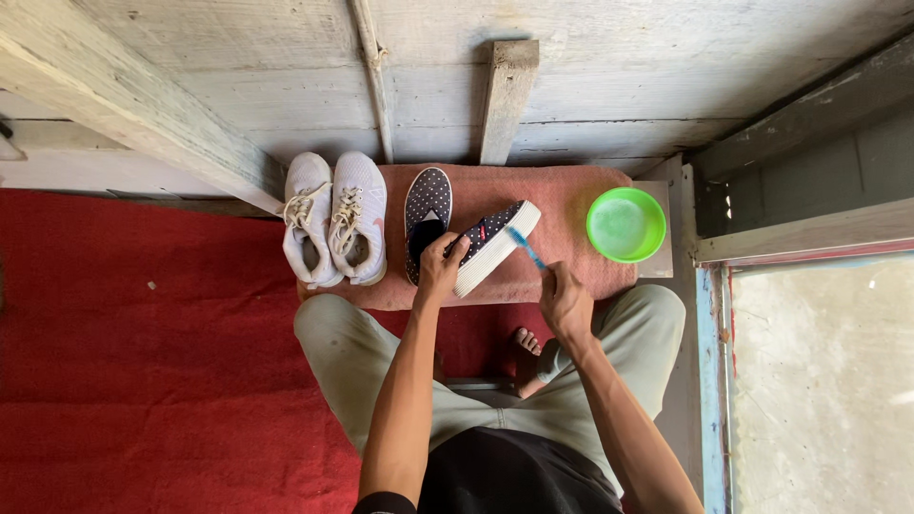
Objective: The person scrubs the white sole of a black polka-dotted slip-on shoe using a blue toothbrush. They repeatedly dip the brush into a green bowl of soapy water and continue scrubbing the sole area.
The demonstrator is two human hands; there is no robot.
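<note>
L hand (440,269) fingers curled round the heel end of a dark polka-dot shoe (495,243), thumb on top; fingertips under the shoe are hidden. Shoe tilted on its side, white sole facing the R hand, toe pointing up-right. R hand (564,300) closed in a fist round the handle of a blue toothbrush (525,247); most of the handle is buried in the fist, and the brush head meets the white sole near the toe. Bristles too small to make out.

Second polka-dot shoe (427,214) lies flat just beside the L hand, partly covered by it. Pair of white sneakers (333,217) further left, touching each other. All on a pinkish towel (571,205). Green bowl (625,224) at the towel's right end holds pale, cloudy liquid; can't tell more. Red carpet (143,362) to the left.
</note>
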